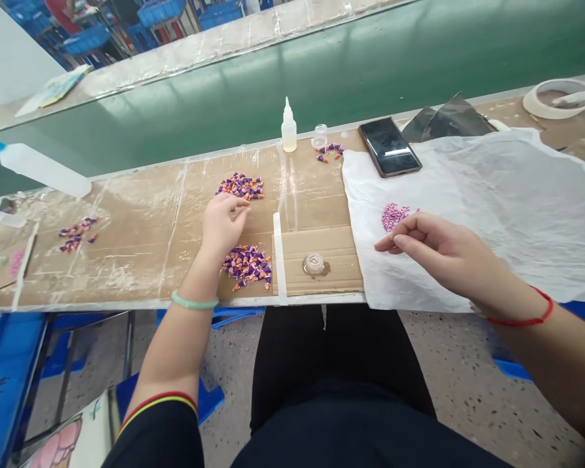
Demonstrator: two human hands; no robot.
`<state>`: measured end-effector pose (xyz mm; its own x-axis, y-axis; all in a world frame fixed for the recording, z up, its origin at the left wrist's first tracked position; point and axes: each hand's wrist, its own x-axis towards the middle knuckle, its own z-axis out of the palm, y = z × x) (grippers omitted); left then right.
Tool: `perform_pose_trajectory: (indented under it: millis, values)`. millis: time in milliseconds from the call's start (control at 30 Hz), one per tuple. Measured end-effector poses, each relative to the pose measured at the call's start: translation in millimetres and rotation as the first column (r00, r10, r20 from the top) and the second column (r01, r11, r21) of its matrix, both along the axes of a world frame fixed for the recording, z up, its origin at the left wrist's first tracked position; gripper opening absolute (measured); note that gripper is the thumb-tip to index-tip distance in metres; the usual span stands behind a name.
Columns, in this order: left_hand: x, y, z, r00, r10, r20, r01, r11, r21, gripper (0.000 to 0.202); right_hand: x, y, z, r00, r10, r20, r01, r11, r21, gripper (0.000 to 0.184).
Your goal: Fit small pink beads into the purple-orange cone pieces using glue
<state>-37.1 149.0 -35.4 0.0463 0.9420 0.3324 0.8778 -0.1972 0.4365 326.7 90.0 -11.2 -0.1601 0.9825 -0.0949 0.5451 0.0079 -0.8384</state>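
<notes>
Lying beside left hand (223, 224): purple-orange pile (247, 265); grip narrow. Right hand (433, 250) pinched near pink beads (394, 216).

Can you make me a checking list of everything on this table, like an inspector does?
Surface: brown cardboard-covered bench, streaked white; a thin white sheet covers its right part.
Job's things: piles of small purple-and-orange pieces, two by the left hand; heap of tiny pink beads on the sheet by the right hand.
Clutter: small clear squeeze bottle, black phone, roll of pale tape, small clear round cap.
Hands: left fingers curled between two piles; right fingertips pinched beside the beads; whether either holds a piece cannot be told.
Cables: nothing seen.
Surroundings: green conveyor belt behind the bench; blue crates beyond.
</notes>
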Motion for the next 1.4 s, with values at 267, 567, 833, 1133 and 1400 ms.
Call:
perform_pose_trajectory:
  millis: [267, 567, 833, 1133, 1400]
  values:
    - [6, 71, -12.6, 0.975, -0.105, -0.195, 0.088, 0.992, -0.094, 0.009, 12, -5, -1.7, 1.000, 0.002, 0.031, -0.004, 0.999, 0.046, 0.038]
    - [11, 30, 18.4, 0.996, -0.067, 0.057, 0.066, 0.998, 0.015, 0.016, 26, -12, -0.5, 0.997, -0.077, -0.030, 0.079, 0.995, 0.063, 0.033]
    - [17, -55, 36.0, 0.857, 0.047, 0.513, 0.097, 0.963, -0.251, 0.020, 40, -9, -3.5, 0.988, -0.154, -0.004, 0.153, 0.973, 0.174, 0.017]
    - [33, -113, 31.0, 0.680, 0.000, 0.733, 0.223, 0.953, -0.207, 0.012, 39, 14, -40.2, 0.906, 0.053, 0.420, -0.231, 0.894, 0.384, 0.011]
    - [54, -149, 14.6, 0.558, 0.026, 0.829, 0.372, 0.886, -0.278, 0.013, 18, 26, -51.0, 0.878, -0.091, 0.469, -0.152, 0.878, 0.454, 0.009]
